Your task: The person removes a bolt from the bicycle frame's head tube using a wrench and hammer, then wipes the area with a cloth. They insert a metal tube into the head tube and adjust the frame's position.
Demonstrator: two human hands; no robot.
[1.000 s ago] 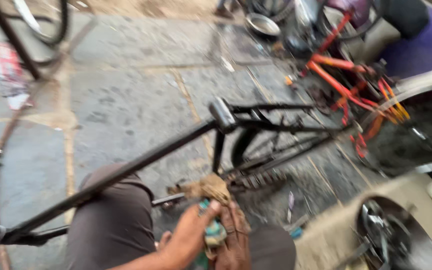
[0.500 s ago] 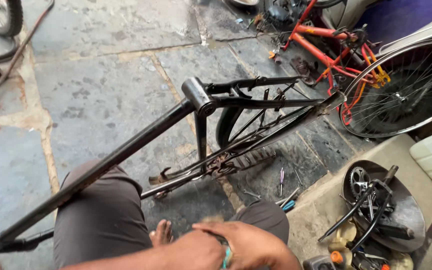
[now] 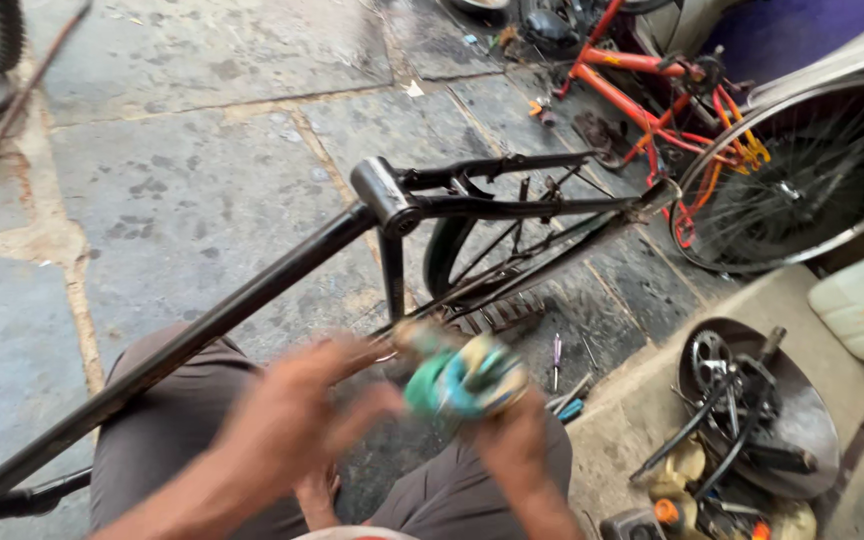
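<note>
From the head view, the person is sitting low over a black bicycle frame [image 3: 282,275] that is lying across their knees, so the tube is running from the lower left up to the open seat lug [image 3: 384,195], close enough to work on without stretching. The right hand [image 3: 517,440] is closing around a green and blue bundle [image 3: 462,378], seemingly a rag or a wrapped tool, though blur is keeping me from saying which; the fingers are curling under it, holding it up just above the lap and near the frame's lower tubes. The left hand [image 3: 297,400] is hovering just beside that bundle with fingers partly spread, and I cannot tell whether it is gripping anything or only touching. Small hand tools [image 3: 558,370] are lying on the stone floor [image 3: 182,200] by the right knee, within easy reach. A shallow metal pan [image 3: 812,420] holding a chainring and greasy parts is sitting on the raised ledge at right. A red bicycle [image 3: 652,90] and a spoked wheel [image 3: 802,180] are resting well apart behind.
</note>
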